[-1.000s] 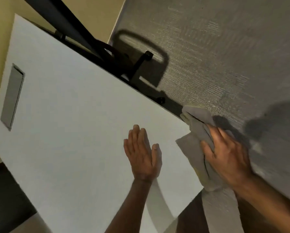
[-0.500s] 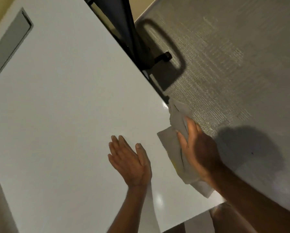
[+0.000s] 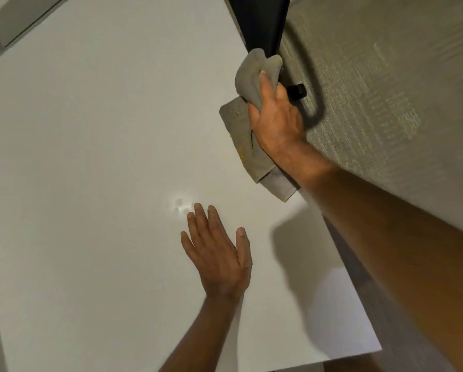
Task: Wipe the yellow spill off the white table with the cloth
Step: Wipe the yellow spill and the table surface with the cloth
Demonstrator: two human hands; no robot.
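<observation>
My right hand [image 3: 276,122] gripped the bunched grey woven cloth [image 3: 241,124] at the smooth white table [image 3: 91,157]'s far right edge, my left hand [image 3: 219,253] lay open and flat nearby, and pressing evenly seemed wise.

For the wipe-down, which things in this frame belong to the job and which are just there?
In the job:
- grey crumpled cloth, faint yellow stain on it
- right hand, grip closed on it
- white flat table
- left hand, flat on the table

Just there:
- grey rectangular cover plate
- black chair base
- grey carpet
</observation>
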